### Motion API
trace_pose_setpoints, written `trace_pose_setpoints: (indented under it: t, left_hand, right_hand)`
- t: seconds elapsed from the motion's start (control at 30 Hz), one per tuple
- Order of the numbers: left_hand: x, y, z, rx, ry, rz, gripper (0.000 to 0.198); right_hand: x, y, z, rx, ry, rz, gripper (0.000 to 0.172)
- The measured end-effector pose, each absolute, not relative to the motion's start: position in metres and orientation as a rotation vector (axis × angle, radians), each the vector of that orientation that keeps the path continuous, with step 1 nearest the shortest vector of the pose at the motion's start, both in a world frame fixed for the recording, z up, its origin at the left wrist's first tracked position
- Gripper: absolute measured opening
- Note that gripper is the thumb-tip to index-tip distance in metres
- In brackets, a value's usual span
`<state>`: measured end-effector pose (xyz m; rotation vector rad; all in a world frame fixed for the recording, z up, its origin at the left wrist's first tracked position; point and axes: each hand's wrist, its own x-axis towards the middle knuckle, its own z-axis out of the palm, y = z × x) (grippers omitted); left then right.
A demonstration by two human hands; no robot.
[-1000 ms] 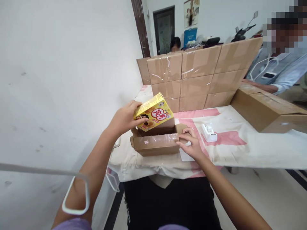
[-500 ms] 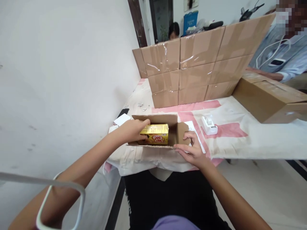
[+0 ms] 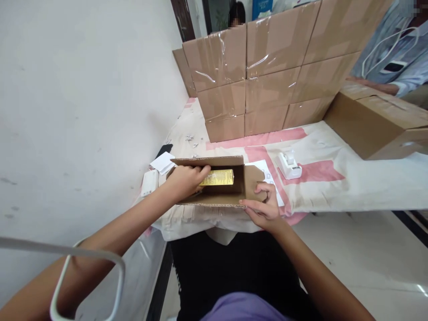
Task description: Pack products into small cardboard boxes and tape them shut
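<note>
Yellow rectangular cardboard carton (image 3: 220,177), printed narrow face upward: lying inside open brown corrugated cardboard box (image 3: 214,162), directly under left fingertips and to the left of right fingers. Left hand (image 3: 189,179): reaching in over box's left end, fingers clamped on carton's left end, thumb partly hidden. Right hand (image 3: 265,207): thumb and index finger pinched on near rim at right corner, other fingers curled beside brown end flap (image 3: 253,186).

Box contents: yellow carton, with bare brown interior visible on near side and past carton's right end, between both sets of fingers. Interior under left palm: hidden.

Just beyond right fingers: white paper sheet with printed marks (image 3: 279,191), partly under flap. Farther beyond and right: white plastic tape dispenser (image 3: 289,167) with roll. Left of left fingers: white rounded rectangular device (image 3: 150,183); past it, flat white card-like piece (image 3: 162,162).

Well beyond both hands: upright stack of taped brown cardboard boxes (image 3: 249,96), contents hidden. Far right of right fingers: large brown cardboard box (image 3: 371,122), contents hidden, co-worker's hand (image 3: 379,84) near far edge. Underneath: white cloth with pink patches (image 3: 319,147).
</note>
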<state>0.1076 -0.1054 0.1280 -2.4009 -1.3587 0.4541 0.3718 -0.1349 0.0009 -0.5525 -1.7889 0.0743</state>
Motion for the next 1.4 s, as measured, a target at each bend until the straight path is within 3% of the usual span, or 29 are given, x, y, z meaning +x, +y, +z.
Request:
trace_pose_setpoints:
  t: [0.37,0.57,0.87,1.0,1.1,1.2,1.33,1.4]
  left_hand:
    - [0.113,-0.090,0.125,-2.463,-1.373,0.467,0.062]
    - [0.114,-0.078,0.134,-2.459,-1.527,0.539,0.044]
    - [0.109,-0.061,0.140,-2.468,-1.583,0.494,0.056]
    - [0.093,-0.055,0.155,-2.535,-1.585,0.327,0.047]
    - [0.076,-0.060,0.164,-2.505,-1.647,0.049,0.042]
    - [0.059,-0.073,0.156,-2.266,-1.881,-0.455,0.046]
    - [0.050,-0.093,0.121,-1.815,-2.372,-1.235,0.061]
    - [0.052,-0.101,0.104,-1.911,-2.422,-1.506,0.067]
  right_hand:
    - [0.364,-0.126,0.006,-0.587,-1.702,0.219,0.024]
    - [0.357,-0.108,0.018,-0.727,-1.645,0.396,0.008]
    - [0.358,-0.083,0.020,-0.778,-1.674,0.465,0.009]
    - [0.354,-0.070,0.018,-0.744,-1.677,0.483,0.045]
    - [0.346,-0.061,0.012,-0.732,-1.654,0.575,0.076]
    - [0.337,-0.055,0.007,-0.701,-1.726,0.653,0.087]
    - [0.330,-0.048,0.009,-0.717,-1.842,0.604,0.055]
    - [0.329,-0.046,0.013,-0.748,-1.843,0.575,0.039]
